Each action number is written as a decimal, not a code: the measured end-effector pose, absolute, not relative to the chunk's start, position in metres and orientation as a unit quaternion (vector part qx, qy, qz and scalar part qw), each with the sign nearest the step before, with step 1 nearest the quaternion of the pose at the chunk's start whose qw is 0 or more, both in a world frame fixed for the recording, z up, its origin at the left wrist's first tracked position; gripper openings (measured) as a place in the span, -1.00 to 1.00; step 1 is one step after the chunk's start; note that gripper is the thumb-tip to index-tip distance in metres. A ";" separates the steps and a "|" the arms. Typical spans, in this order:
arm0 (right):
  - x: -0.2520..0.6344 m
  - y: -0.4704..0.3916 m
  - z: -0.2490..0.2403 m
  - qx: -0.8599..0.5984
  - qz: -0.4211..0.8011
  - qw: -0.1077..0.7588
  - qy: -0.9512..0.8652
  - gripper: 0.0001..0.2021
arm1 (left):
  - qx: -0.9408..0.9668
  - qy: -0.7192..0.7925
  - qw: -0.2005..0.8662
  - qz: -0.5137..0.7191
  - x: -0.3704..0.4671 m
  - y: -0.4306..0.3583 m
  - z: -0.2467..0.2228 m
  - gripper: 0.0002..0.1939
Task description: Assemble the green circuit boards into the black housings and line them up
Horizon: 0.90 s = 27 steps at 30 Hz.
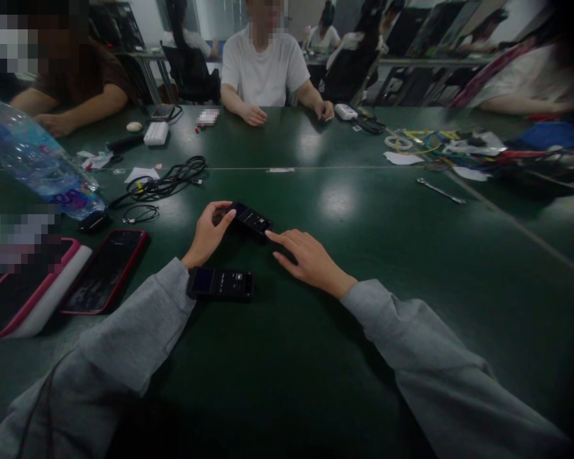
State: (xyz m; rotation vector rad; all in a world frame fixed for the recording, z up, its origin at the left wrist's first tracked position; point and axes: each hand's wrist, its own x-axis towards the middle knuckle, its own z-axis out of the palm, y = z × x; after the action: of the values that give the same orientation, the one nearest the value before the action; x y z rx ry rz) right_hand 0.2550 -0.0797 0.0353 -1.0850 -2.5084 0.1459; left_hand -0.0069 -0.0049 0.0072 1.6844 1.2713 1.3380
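Observation:
My left hand [211,231] grips the far left end of a small black handheld device [252,220] with a dark screen and white markings. The thumb lies on its top face, and the fingers go behind its edge. At the device's near right corner is the stretched index finger of my right hand [307,256]; the other fingers are loosely bent and hold nothing. Whether that fingertip touches the device I cannot tell. A second black device [222,284] of the same look lies flat on the green table [306,357], beside my left sleeve.
To the left are a red-cased phone [106,271], a pink-edged phone [33,287], a water bottle [43,159] and coiled black cables [172,178]. A wrench [441,190] and tangled wires [440,143] lie at right. A person in white [265,70] sits opposite.

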 end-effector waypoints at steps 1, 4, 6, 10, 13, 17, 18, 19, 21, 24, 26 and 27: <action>0.255 -0.080 0.035 -0.390 0.053 0.197 -0.898 -0.53 | 0.639 0.481 0.318 0.509 -0.007 -0.004 0.006 -0.61; 0.255 -0.079 0.036 -0.393 0.054 0.185 -0.899 -0.50 | 0.637 0.475 0.320 0.516 -0.008 -0.004 0.006 -0.63; 0.255 -0.079 0.036 -0.391 0.053 0.179 -0.901 -0.49 | 0.634 0.475 0.320 0.519 -0.008 -0.004 0.006 -0.63; 0.256 -0.079 0.035 -0.371 0.031 0.161 -0.914 -0.48 | 0.640 0.467 0.324 0.518 -0.008 -0.004 0.007 -0.63; 0.256 -0.079 0.034 -0.365 0.021 0.152 -0.918 -0.47 | 0.636 0.453 0.349 0.519 -0.008 -0.004 0.009 -0.63; 0.255 -0.079 0.034 -0.368 0.024 0.149 -0.918 -0.45 | 0.622 0.441 0.377 0.526 -0.006 -0.006 0.012 -0.63; 0.255 -0.079 0.034 -0.369 0.026 0.150 -0.917 -0.44 | 0.620 0.441 0.379 0.527 -0.006 -0.006 0.013 -0.64; 0.255 -0.079 0.034 -0.370 0.028 0.152 -0.916 -0.43 | 0.619 0.440 0.380 0.528 -0.006 -0.006 0.013 -0.64; 0.255 -0.078 0.034 -0.371 0.030 0.156 -0.915 -0.43 | 0.617 0.440 0.382 0.528 -0.006 -0.006 0.014 -0.63; 0.255 -0.078 0.034 -0.373 0.031 0.155 -0.914 -0.44 | 0.617 0.439 0.384 0.529 -0.006 -0.006 0.013 -0.63; 0.255 -0.078 0.034 -0.374 0.032 0.154 -0.914 -0.44 | 0.617 0.439 0.384 0.528 -0.005 -0.006 0.013 -0.62; 0.255 -0.078 0.034 -0.375 0.032 0.154 -0.914 -0.44 | 0.617 0.440 0.384 0.528 -0.005 -0.006 0.013 -0.63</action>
State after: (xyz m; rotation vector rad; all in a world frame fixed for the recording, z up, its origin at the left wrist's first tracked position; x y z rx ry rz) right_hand 0.2547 -0.0779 0.0344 -1.0751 -2.6195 0.0917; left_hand -0.0053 -0.0056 0.0127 1.5725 1.1203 1.3454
